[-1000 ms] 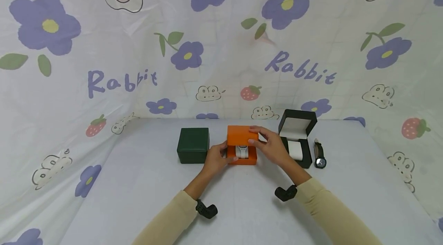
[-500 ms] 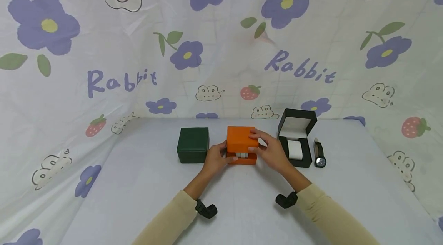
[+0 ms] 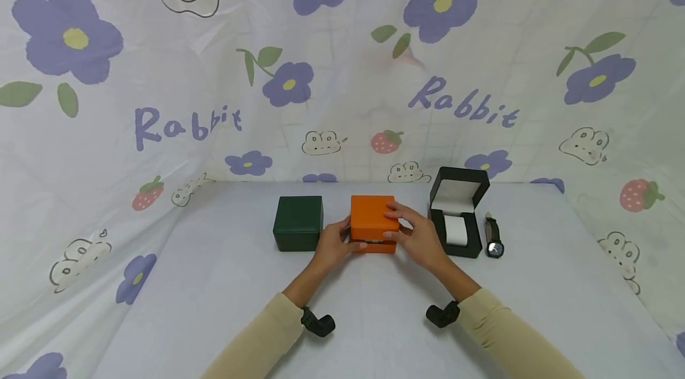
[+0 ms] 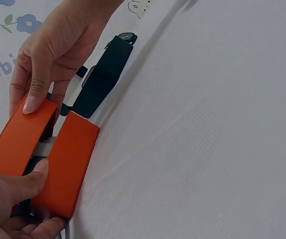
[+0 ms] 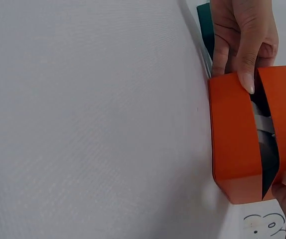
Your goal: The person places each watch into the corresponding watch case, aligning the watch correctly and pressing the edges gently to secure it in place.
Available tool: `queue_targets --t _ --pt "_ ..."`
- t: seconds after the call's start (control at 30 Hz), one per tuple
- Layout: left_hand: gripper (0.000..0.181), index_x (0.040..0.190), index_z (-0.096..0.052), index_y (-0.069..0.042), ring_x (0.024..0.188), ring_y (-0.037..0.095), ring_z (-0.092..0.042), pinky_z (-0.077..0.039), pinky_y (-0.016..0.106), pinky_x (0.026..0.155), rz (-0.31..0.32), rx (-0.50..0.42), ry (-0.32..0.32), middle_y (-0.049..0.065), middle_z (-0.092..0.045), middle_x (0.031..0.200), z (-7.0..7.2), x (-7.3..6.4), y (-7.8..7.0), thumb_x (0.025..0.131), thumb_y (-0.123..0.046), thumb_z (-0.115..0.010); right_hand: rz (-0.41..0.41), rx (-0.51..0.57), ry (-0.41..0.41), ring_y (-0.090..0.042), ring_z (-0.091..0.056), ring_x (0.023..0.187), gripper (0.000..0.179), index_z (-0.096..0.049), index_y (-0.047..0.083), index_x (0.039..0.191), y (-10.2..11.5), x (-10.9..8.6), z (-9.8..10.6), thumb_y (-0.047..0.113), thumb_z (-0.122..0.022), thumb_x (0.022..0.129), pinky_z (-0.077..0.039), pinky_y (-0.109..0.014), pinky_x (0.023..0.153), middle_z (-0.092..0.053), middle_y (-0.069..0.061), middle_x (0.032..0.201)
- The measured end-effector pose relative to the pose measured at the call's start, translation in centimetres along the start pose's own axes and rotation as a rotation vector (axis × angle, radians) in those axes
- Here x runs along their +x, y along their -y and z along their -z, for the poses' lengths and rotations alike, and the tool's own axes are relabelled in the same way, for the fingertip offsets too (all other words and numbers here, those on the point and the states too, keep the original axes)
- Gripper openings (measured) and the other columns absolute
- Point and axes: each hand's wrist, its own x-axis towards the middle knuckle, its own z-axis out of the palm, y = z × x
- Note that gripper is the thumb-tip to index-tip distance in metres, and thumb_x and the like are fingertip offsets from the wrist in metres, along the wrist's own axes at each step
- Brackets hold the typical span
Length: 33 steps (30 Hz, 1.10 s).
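Observation:
The orange watch box (image 3: 371,218) sits mid-table with its lid tilted low over the base, a narrow gap left along the front. Through that gap the left wrist view shows a pale watch band (image 4: 45,149); the lid hides the rest of the watch. My left hand (image 3: 333,242) holds the base (image 5: 235,129) at its left side, thumb on the front edge. On the right, my right hand (image 3: 420,236) grips the lid (image 4: 21,139) by its side, its thumb at the lid's front edge.
A closed green box (image 3: 297,224) stands just left of my left hand. To the right is an open black watch box (image 3: 472,239) with a white cushion (image 3: 456,231). Beside it lies a dark-strapped watch (image 3: 495,242). A patterned curtain (image 3: 342,69) hangs behind the table.
My right hand has swung the orange lid down and forward over the base, covering the white watch that showed earlier. The left hand has stayed on the base.

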Motion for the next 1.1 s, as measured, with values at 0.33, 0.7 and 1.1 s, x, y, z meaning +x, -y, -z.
queue_targets --t 0.33,0.7,1.1 --pt "0.085 0.150 -0.039 0.006 0.139 0.030 -0.047 -0.043 0.040 0.110 0.009 -0.026 0.018 0.019 -0.045 0.152 0.1 -0.3 -0.4 0.080 0.000 -0.085 -0.026 -0.021 0.012 -0.025 -0.044 0.143 0.044 -0.070 0.005 0.129 -0.5 -0.5 -0.2 0.007 -0.080 0.086 -0.049 -0.034 0.103 -0.051 -0.004 0.152" --pt "0.103 0.160 -0.023 -0.001 0.146 0.031 -0.038 -0.038 0.042 0.115 0.036 -0.014 0.082 0.012 -0.030 0.163 0.5 -0.9 -1.5 0.080 -0.006 -0.087 0.052 -0.095 0.049 -0.031 -0.047 0.140 0.044 -0.069 0.004 0.130 0.1 -0.7 0.4 0.009 -0.080 0.087 -0.052 -0.042 0.101 -0.051 -0.009 0.152" --pt "0.107 0.163 -0.022 -0.012 0.149 0.032 -0.032 -0.030 0.055 0.119 -0.035 0.128 0.051 0.014 -0.027 0.165 0.9 -0.8 -5.3 0.081 -0.030 -0.088 0.027 -0.191 0.076 -0.030 -0.056 0.130 0.038 -0.068 0.008 0.131 2.5 -1.4 5.0 0.017 -0.074 0.095 -0.057 -0.048 0.095 -0.060 -0.010 0.142"
